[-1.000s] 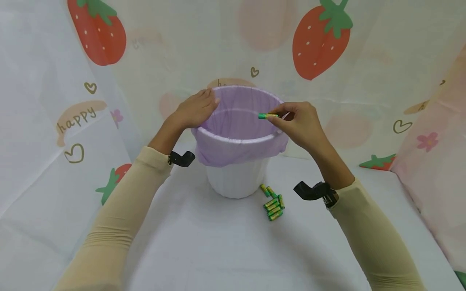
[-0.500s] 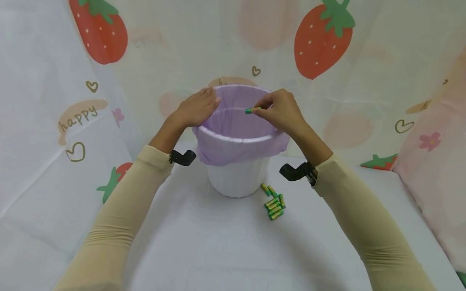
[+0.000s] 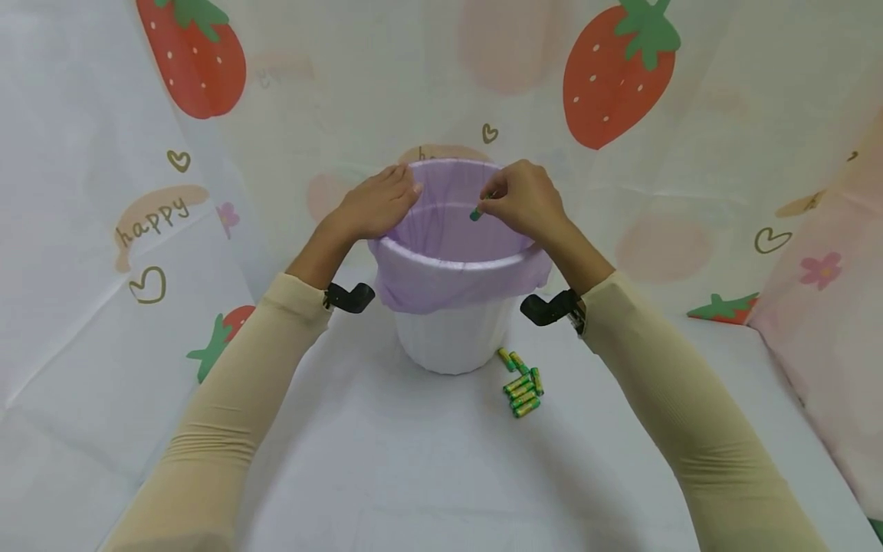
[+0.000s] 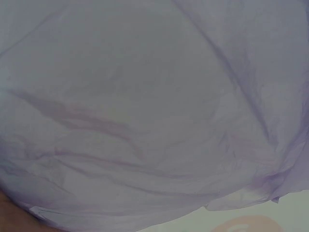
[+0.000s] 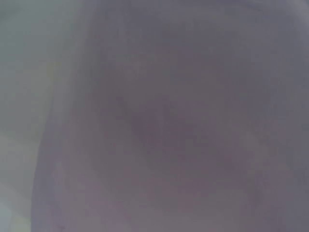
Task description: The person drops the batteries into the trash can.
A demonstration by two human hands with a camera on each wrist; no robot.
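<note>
A white trash bin (image 3: 451, 337) stands upright on the table, lined with a purple bag (image 3: 458, 287) folded down over its rim. At the rim's left side my left hand (image 3: 379, 203) holds the bin, with its thumb on the inner side. Over the mouth, toward the right, my right hand (image 3: 524, 201) pinches a small green battery (image 3: 475, 215) between thumb and fingers, and most of the battery is hidden by them. Both wrist views are nearly filled by the bag's purple plastic (image 4: 145, 121); the battery shows in neither.
Several green and yellow batteries (image 3: 522, 395) lie loose on the white table cover (image 3: 428, 460), just right of the bin's foot. A strawberry-print cloth (image 3: 386, 69) hangs close behind the bin.
My right hand has moved left from the bin's right rim to over its mouth, turning the battery so its green end points downward. My left hand has stayed on the rim.
</note>
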